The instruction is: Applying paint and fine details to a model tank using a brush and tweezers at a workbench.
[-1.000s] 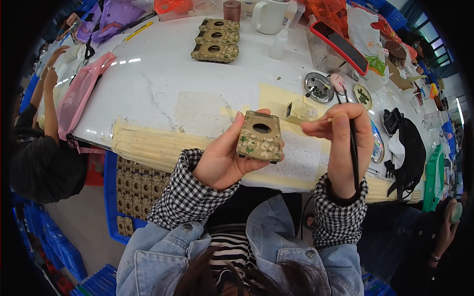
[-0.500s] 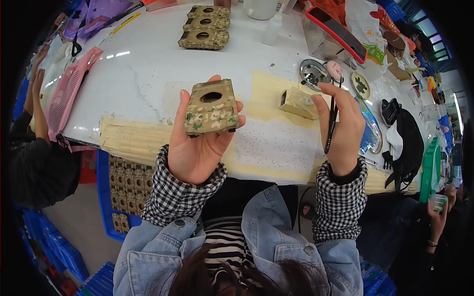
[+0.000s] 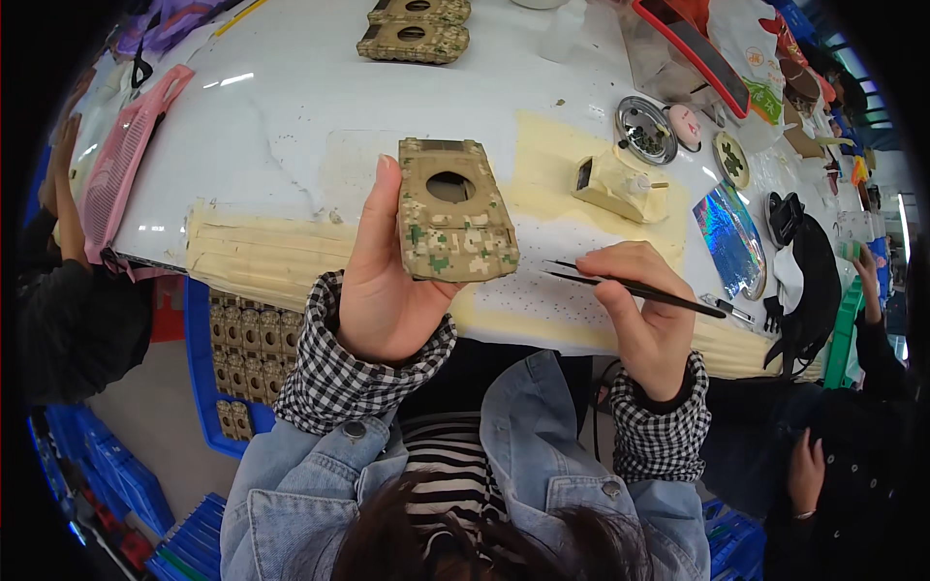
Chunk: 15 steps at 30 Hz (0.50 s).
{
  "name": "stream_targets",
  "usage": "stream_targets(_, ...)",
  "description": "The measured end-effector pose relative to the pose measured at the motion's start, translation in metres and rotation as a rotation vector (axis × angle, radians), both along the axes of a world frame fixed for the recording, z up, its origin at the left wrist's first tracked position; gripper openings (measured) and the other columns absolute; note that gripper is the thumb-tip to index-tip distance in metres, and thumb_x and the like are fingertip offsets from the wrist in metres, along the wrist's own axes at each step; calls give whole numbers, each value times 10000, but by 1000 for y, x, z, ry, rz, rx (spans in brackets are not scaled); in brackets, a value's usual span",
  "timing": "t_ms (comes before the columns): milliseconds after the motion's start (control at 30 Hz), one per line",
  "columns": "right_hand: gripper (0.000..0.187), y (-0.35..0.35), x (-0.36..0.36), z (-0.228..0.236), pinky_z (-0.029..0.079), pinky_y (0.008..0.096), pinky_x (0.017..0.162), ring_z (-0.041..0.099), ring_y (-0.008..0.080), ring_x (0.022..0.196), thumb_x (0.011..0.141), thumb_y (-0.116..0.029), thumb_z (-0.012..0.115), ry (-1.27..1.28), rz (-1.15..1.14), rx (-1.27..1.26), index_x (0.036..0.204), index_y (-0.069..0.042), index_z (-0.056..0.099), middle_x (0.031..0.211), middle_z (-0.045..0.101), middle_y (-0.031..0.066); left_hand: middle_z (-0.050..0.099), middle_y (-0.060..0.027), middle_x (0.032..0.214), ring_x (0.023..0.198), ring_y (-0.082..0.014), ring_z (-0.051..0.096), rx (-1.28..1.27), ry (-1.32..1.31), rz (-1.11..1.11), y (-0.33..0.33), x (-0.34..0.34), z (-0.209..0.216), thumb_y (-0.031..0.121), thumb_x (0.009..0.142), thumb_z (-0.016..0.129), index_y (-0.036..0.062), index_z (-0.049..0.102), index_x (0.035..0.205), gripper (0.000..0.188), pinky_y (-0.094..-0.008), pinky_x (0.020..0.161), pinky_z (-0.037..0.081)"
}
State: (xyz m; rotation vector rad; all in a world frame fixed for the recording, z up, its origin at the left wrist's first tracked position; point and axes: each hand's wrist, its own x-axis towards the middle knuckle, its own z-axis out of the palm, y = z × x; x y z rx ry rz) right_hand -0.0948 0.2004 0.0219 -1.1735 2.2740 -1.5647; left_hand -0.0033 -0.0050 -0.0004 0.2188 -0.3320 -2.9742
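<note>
My left hand (image 3: 381, 295) holds a camouflage toy tank hull (image 3: 457, 237), tilted, its round hole facing up and the thumb along its left side. My right hand (image 3: 651, 310) grips black tweezers (image 3: 705, 307) between thumb and fingers. Their thin tips point left toward the hull's front corner, a short gap away from it. I cannot make out anything between the tips. Beyond the right hand stands a small block wrapped in yellowish tape (image 3: 625, 192). Behind it is a round clear dish (image 3: 623, 124) with small dark green pieces.
More tank hulls (image 3: 414, 46) stand at the back; a blue crate (image 3: 201, 373) of hulls is low left. A pink basket (image 3: 126, 160), a red-cased phone (image 3: 699, 53), a round lid with green pieces (image 3: 731, 160) and a shiny pouch (image 3: 728, 242) lie around. Other people sit at both sides.
My right hand has come down and left, turning the tweezers from upright to nearly level, tips toward the hull. The left hand has shifted the hull slightly right and turned it. The view has shifted.
</note>
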Motion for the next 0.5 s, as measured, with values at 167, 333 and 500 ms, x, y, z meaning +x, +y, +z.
stream_targets(167, 106, -10, -2, -11, 427, 274, 683, 561, 182, 743, 850, -91, 629, -92, -84, -45, 861, 8, 666, 784, 637, 81, 558, -224, 1088, 957, -293, 620, 5, -56, 27, 3, -2, 5, 491, 972, 275, -21, 413, 1274, 611, -328, 754, 576)
stream_targets(333, 89, -10, -3, -18, 426, 268, 656, 544, 163, 745, 848, -77, 631, -72, -60, -11, 870, 2, 666, 777, 618, 78, 559, -221, 1077, 954, -290, 620, -1, -82, 49, 6, -3, 6, 497, 970, 275, -24, 412, 1271, 618, -325, 742, 579)
stream_targets(500, 90, -11, -2, -20, 426, 265, 651, 542, 161, 742, 845, -78, 637, -97, -65, -38, 875, 1, 668, 790, 611, 74, 559, -221, 1077, 942, -288, 623, -14, -99, 59, 7, -3, 7, 507, 966, 279, -24, 413, 1269, 625, -326, 736, 579)
